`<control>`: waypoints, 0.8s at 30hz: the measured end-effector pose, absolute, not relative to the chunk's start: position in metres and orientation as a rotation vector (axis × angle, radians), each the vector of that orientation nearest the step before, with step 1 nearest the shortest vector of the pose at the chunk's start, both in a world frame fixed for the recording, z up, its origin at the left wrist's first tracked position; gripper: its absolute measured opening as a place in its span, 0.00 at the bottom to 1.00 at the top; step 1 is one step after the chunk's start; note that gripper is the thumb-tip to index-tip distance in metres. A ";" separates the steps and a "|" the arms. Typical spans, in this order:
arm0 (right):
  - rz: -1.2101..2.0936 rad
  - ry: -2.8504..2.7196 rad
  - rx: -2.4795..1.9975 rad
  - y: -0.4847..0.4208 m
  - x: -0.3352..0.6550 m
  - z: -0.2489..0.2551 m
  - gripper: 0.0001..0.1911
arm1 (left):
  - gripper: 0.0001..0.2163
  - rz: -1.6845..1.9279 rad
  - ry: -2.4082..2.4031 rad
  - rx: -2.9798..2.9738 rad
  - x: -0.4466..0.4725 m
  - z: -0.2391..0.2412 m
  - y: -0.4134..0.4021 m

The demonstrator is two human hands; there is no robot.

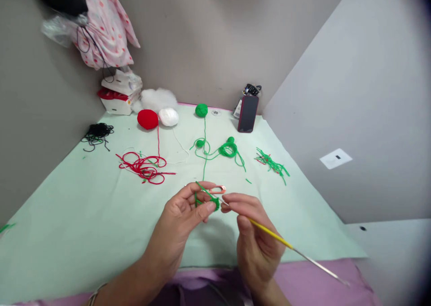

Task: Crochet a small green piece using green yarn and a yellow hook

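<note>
Between the thumb and fingers of my left hand point(183, 212) is a small green crochet piece point(216, 203). Green yarn loops over my left index finger and runs back to a green yarn ball point(201, 110). My right hand point(257, 234) grips a crochet hook point(271, 233) with a yellow handle, its silver rear end pointing down to the right. The hook's front end reaches the green piece; its very tip is hidden there. Just beyond my fingertips lies a small orange tool point(219, 189), perhaps thread snips, partly covered by my left hand.
A red yarn ball point(147, 119), a white yarn ball point(169, 116) and white stuffing point(158, 98) sit at the back left. Tangled red yarn point(144, 167) lies nearer. Black yarn point(97, 134) is far left. A phone point(248, 113) leans upright at the back right, near green yarn scraps point(273, 163).
</note>
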State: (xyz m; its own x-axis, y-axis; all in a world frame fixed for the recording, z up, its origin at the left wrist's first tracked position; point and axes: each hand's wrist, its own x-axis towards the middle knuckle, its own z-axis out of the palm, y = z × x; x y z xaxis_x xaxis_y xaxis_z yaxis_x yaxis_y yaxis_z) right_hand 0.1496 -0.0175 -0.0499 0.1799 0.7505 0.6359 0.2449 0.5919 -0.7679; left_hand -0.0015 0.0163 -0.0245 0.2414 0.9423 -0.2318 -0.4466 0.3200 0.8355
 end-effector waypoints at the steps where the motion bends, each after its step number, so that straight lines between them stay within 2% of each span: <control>1: 0.442 -1.401 -0.915 -0.018 0.149 -0.051 0.14 | 0.14 1.050 0.831 0.700 -0.001 -0.024 0.016; 5: 0.482 -1.366 -0.870 -0.017 0.147 -0.052 0.13 | 0.32 0.978 0.798 0.627 -0.001 -0.021 0.016; 7: 0.567 -1.276 -0.849 -0.015 0.146 -0.051 0.11 | 0.36 0.965 0.788 0.616 -0.002 -0.020 0.016; 12: 0.870 -1.059 -0.795 -0.008 0.150 -0.049 0.11 | 0.33 0.964 0.805 0.638 -0.005 -0.023 0.016; 15: 0.900 -1.083 -0.793 -0.008 0.153 -0.047 0.12 | 0.29 0.983 0.828 0.684 -0.006 -0.025 0.016; 19: 0.740 -1.232 -0.855 -0.013 0.157 -0.045 0.12 | 0.23 1.043 0.854 0.781 -0.006 -0.025 0.016; 24: 0.436 -1.540 -0.892 -0.020 0.162 -0.049 0.14 | 0.23 1.098 0.973 0.882 -0.004 -0.024 0.014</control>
